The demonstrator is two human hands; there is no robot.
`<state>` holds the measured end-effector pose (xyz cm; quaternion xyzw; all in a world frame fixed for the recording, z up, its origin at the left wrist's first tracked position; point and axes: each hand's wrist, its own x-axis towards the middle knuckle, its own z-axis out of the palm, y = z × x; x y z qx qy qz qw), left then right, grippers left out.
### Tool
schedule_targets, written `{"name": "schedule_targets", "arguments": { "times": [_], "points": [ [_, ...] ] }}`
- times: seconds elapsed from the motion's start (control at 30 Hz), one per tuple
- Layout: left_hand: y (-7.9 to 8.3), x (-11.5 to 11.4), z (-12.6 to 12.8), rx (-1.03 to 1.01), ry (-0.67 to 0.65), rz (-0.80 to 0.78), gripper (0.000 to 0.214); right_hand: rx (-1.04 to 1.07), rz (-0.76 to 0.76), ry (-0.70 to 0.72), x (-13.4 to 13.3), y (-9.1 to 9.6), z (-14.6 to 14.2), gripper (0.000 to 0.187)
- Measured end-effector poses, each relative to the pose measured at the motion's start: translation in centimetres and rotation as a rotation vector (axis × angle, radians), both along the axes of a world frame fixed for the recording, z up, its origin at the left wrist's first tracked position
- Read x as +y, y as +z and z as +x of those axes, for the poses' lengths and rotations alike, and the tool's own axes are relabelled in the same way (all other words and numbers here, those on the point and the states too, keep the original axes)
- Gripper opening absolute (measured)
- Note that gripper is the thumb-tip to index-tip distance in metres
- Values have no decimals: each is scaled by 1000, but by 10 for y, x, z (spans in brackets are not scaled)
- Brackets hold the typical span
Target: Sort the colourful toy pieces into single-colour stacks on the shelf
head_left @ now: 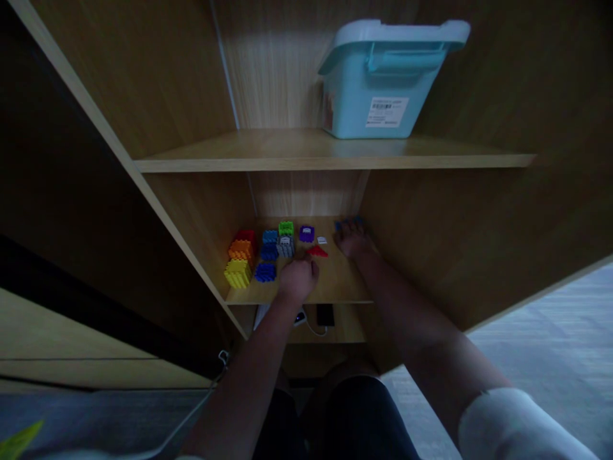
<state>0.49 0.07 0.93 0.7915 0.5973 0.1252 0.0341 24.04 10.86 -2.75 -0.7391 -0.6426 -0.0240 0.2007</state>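
Observation:
Both my arms reach into a low wooden shelf compartment (pixel 335 291). My left hand (pixel 297 278) is closed like a loose fist near the shelf's front, just right of a dark blue block (pixel 265 272); what it holds, if anything, is hidden. My right hand (pixel 353 241) lies further back on the right, fingers over blue pieces (pixel 348 223). A small red piece (pixel 317 252) lies between the hands. Colourful toothed blocks stand in rows at the left: yellow (pixel 237 273), orange (pixel 241 249), red, blue, grey (pixel 286 246), green (pixel 286 227) and purple (pixel 307 234).
A light blue lidded plastic bin (pixel 383 83) with a label stands on the upper shelf (pixel 311 150). A dark phone (pixel 325 314) and a white cable (pixel 313 329) lie on the shelf below. My knees are at the bottom; grey floor lies to the right.

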Motion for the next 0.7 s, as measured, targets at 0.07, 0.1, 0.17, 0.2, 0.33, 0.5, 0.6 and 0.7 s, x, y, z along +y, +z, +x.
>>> {"name": "schedule_targets", "arguments": {
  "times": [0.07, 0.1, 0.17, 0.2, 0.33, 0.5, 0.6, 0.7],
  "points": [
    [-1, 1, 0, -1, -10, -3, 39, -34, 18, 48, 4, 1, 1, 65],
    [-1, 1, 0, -2, -20, -9, 39, -46, 13, 68, 6, 1, 1, 64],
    [0, 2, 0, -5, -44, -20, 38, -55, -32, 86, 10, 1, 3, 63],
    [1, 2, 0, -5, -48, -21, 38, -54, -61, 82, 12, 1, 4, 63],
    [3, 3, 1, 1, -40, -13, 39, -64, -59, 76, 15, -1, 6, 61],
    [4, 6, 1, 7, -29, -40, 42, -89, 48, 131, 7, -2, 4, 55],
    [4, 6, 1, 4, -27, -34, 43, -81, 95, 170, 0, -1, 2, 49],
    [3, 5, 1, 7, -23, -30, 43, -39, 118, 228, -10, -2, 2, 44]
  ]
}}
